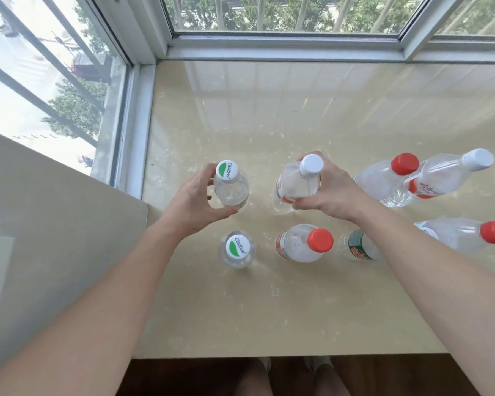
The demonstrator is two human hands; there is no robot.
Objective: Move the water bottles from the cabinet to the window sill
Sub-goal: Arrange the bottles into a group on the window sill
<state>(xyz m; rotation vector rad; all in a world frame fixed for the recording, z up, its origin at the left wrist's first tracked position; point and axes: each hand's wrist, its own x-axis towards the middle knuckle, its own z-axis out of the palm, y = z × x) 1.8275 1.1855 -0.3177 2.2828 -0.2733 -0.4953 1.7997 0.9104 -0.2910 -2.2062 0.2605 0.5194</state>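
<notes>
Several clear water bottles stand on the beige window sill [269,310]. My left hand [195,204] curls around a green-and-white-capped bottle [230,185] at the back left, fingers loosely on its side. My right hand [330,192] grips a white-capped bottle [297,182] just to the right of it. In the front row stand another green-capped bottle [237,249], a red-capped bottle [305,243] and a green-labelled bottle [362,247] partly hidden by my right forearm. The cabinet is not in view.
More bottles stand at the right: a red-capped one [383,178], a white-capped one [452,172] and a red-capped one [466,235] near the edge. Window frames [283,44] bound the sill at the back and left. A wall ledge [55,210] lies at the left.
</notes>
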